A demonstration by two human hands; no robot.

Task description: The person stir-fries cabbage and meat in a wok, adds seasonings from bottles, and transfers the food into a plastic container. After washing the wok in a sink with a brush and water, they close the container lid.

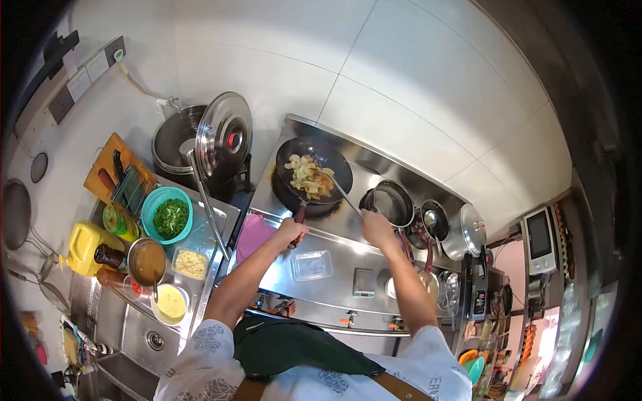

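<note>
My left hand point(292, 232) is wrapped round the dark reddish handle of a black wok point(289, 151) on the stove. My right hand point(377, 228) grips the shaft of a metal ladle point(346, 198), whose head is among the food. Pale and browned pieces of food point(310, 176) lie in the wok. Beside my left hand is a purple cloth point(255, 236). Below the wok, on the steel counter, sits a clear plastic tray point(311, 265).
Left of the stove stand a large pot point(177, 142) with its lid point(225, 134), a turquoise bowl of chopped greens point(170, 216), and a yellow jug point(90, 248). To the right are an empty-looking pan point(393, 202), a smaller pan point(435, 220) and a lidded steel pot point(463, 232).
</note>
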